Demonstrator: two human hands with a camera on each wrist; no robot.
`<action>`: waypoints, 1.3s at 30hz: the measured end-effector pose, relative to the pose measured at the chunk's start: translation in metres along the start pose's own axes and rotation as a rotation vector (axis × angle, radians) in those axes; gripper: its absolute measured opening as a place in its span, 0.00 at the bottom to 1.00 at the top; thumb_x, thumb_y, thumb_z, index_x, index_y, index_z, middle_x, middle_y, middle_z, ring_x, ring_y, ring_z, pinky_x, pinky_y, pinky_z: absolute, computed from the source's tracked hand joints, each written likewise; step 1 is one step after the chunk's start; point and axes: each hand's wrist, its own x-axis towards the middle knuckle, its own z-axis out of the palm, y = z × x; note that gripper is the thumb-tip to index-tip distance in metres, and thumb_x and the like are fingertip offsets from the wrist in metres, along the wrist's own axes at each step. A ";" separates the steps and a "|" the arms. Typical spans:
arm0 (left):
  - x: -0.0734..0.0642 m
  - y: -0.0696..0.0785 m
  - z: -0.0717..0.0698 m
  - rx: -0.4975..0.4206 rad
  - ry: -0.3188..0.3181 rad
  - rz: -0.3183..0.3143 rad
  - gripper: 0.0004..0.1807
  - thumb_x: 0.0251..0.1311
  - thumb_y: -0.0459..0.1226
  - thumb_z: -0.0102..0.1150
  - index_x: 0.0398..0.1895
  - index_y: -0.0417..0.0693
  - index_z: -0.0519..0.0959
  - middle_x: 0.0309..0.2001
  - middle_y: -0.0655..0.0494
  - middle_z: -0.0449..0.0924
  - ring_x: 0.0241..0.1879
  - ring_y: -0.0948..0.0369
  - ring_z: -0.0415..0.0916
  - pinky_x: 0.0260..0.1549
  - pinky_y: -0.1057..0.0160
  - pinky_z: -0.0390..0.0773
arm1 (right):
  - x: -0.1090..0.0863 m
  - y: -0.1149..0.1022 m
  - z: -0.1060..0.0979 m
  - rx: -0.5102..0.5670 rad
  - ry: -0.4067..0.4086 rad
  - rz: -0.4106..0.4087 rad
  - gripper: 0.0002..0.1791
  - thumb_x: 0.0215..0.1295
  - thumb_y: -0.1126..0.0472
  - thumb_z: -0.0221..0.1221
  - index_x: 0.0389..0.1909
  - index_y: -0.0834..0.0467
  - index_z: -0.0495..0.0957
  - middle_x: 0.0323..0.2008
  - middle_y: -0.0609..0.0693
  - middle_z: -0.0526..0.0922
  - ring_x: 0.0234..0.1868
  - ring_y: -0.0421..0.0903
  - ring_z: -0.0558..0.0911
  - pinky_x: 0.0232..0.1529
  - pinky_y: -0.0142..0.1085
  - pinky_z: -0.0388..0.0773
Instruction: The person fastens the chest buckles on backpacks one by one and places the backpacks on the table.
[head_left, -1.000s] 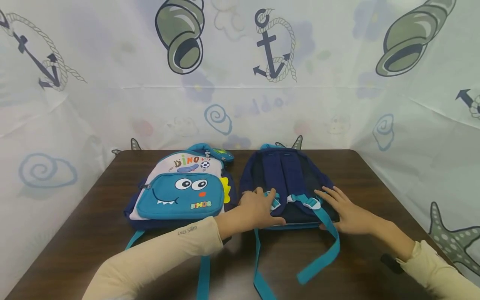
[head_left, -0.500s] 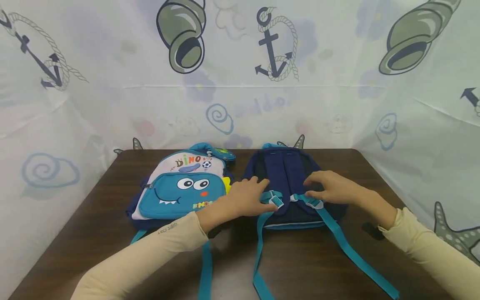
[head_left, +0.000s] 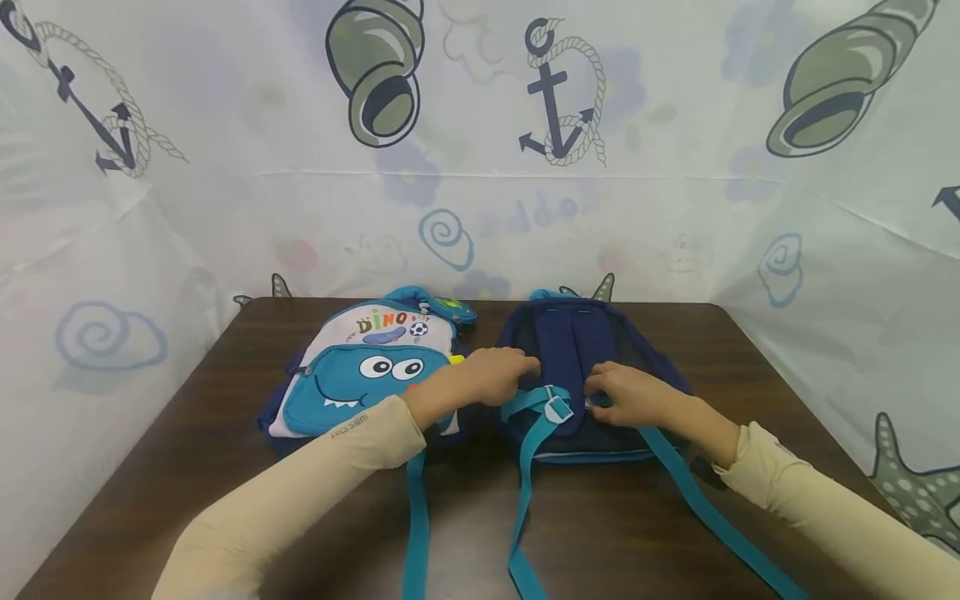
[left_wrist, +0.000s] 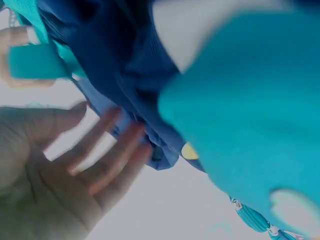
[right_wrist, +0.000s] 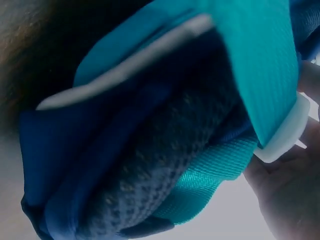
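Observation:
A navy backpack (head_left: 558, 333) lies with its shoulder straps and dark mesh back facing up. My right hand (head_left: 633, 396) grips the white buckle (right_wrist: 287, 130) of its right strap, fingers curled around it and partly hidden. Teal webbing (right_wrist: 260, 65) runs through that buckle. At the bag's left side is my left hand (head_left: 495, 375); in the left wrist view its fingers (left_wrist: 107, 170) are loosely spread beside the navy fabric, holding nothing. The left strap's white buckle (head_left: 557, 409) lies uncovered, with teal webbing (head_left: 527, 492) trailing toward me.
A second backpack (head_left: 360, 387) with a teal dinosaur-face pocket lies to the left, partly behind my left forearm. Loose teal straps (head_left: 417, 525) trail over the dark wooden table (head_left: 637, 533). A white cloth (head_left: 480, 150) with sea prints stands around the table.
My right hand has moved left from the bag's right edge onto the right strap's buckle. My left hand has lifted off the left strap toward the bag's upper left side. The right strap's tail has straightened.

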 end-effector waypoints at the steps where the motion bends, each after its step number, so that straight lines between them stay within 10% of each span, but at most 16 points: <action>1: 0.004 0.000 0.000 -0.002 -0.024 0.020 0.22 0.68 0.30 0.51 0.63 0.54 0.77 0.56 0.52 0.80 0.48 0.57 0.77 0.48 0.56 0.81 | 0.000 0.000 0.001 0.002 0.002 0.001 0.09 0.61 0.60 0.66 0.41 0.57 0.84 0.39 0.47 0.81 0.40 0.41 0.76 0.43 0.39 0.79; 11: 0.020 0.002 0.000 -0.079 -0.138 0.098 0.23 0.67 0.26 0.51 0.62 0.55 0.75 0.55 0.54 0.81 0.48 0.59 0.76 0.51 0.59 0.80 | 0.001 0.002 -0.014 0.016 -0.061 0.043 0.08 0.61 0.57 0.65 0.41 0.53 0.82 0.37 0.44 0.79 0.38 0.40 0.75 0.40 0.36 0.78; 24: 0.026 -0.003 0.002 -0.320 -0.087 0.202 0.18 0.74 0.37 0.49 0.64 0.47 0.76 0.55 0.52 0.82 0.47 0.59 0.79 0.50 0.64 0.80 | -0.012 0.013 -0.035 0.056 -0.026 0.097 0.09 0.61 0.59 0.65 0.42 0.55 0.82 0.39 0.47 0.80 0.39 0.43 0.75 0.42 0.39 0.78; 34: 0.030 0.011 0.012 -0.169 -0.055 0.160 0.17 0.68 0.35 0.58 0.58 0.49 0.78 0.49 0.53 0.81 0.45 0.59 0.78 0.46 0.63 0.80 | -0.023 0.016 -0.041 0.059 0.046 0.104 0.10 0.60 0.61 0.64 0.41 0.57 0.82 0.42 0.49 0.82 0.44 0.46 0.80 0.46 0.45 0.81; 39: 0.037 0.013 0.019 -0.270 -0.053 0.122 0.14 0.68 0.36 0.58 0.55 0.48 0.78 0.41 0.54 0.82 0.33 0.62 0.75 0.33 0.68 0.76 | -0.023 0.016 -0.038 0.078 0.038 0.108 0.09 0.60 0.61 0.64 0.41 0.57 0.82 0.41 0.49 0.81 0.43 0.46 0.79 0.46 0.44 0.80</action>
